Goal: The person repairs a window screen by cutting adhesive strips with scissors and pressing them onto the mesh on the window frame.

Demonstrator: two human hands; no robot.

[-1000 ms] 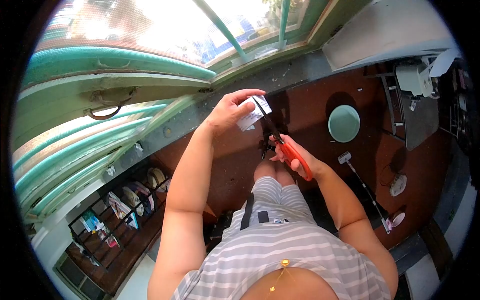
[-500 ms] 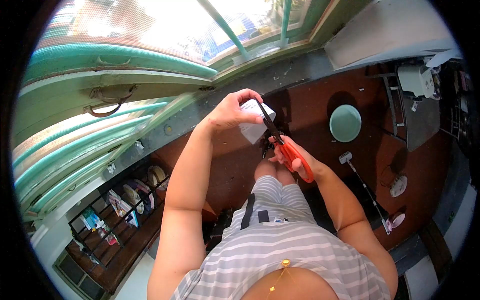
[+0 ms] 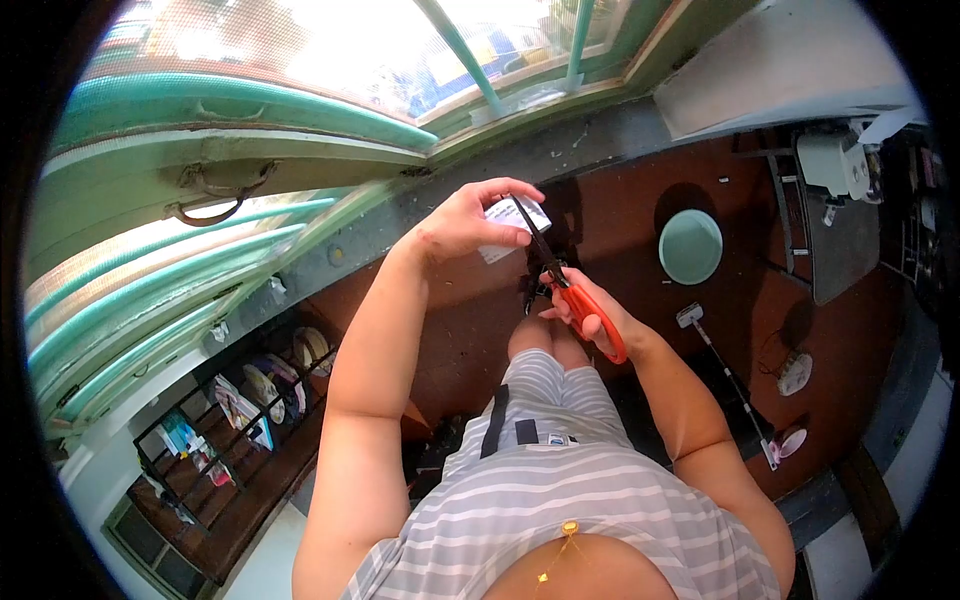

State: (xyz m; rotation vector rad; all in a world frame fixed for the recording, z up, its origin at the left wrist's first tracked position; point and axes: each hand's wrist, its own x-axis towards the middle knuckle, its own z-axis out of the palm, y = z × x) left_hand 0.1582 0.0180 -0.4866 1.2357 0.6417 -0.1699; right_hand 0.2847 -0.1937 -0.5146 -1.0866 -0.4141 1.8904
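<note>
My left hand is closed on a small piece of white paper with lines of print on it. Thumb and fingers pinch the paper from the left side. In my right hand is a pair of scissors with orange-red handles and dark blades. The blades point up and left, and their tips lie over the paper beside my left fingers. Whether the blades are fully closed on the paper is hard to make out.
A barred window runs along the left and top. A light green basin stands on the red-brown floor, with a long-handled brush below it. A black rack with books is at lower left; a grey folding table is at right.
The paper has shifted and less of its lower part shows below my left thumb. My left fingers reach slightly further right. The scissors stay nearly in place.
</note>
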